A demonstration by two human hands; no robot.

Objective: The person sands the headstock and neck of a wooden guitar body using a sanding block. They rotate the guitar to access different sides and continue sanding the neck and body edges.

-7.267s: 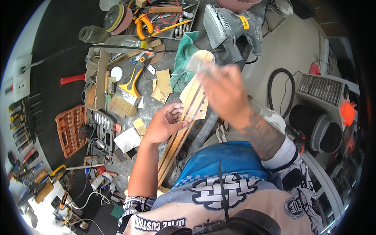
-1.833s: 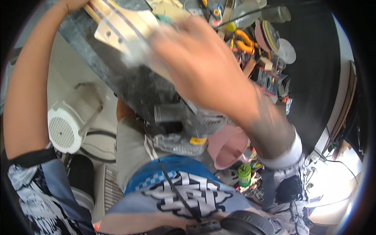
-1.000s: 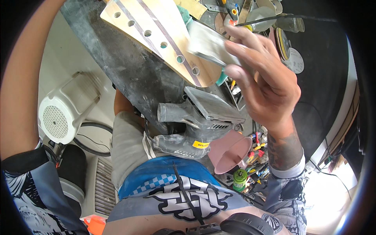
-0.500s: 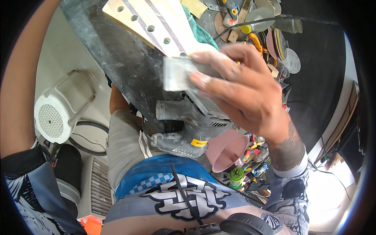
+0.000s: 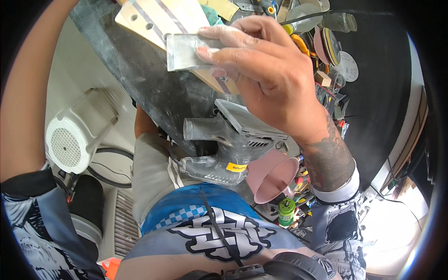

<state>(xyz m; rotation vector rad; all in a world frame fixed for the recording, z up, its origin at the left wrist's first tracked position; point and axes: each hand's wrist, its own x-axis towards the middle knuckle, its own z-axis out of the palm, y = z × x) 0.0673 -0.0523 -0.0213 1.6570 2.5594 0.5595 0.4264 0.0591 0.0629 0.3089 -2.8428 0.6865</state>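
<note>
- Our right hand [image 5: 275,67] pinches a flat block [image 5: 183,52]; tilting it could gouge our wooden board [image 5: 182,18].
- Left hand's out of view, can't tell its grip.

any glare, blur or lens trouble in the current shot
Head view: strong glare washes out the lower right, beyond the right sleeve; the fisheye's dark rim swallows the corners; the right hand and flat grey block show little blur, their outlines readable.

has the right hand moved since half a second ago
Yes: the right hand has shifted up and left in the picture, farther from the power sander.
</note>
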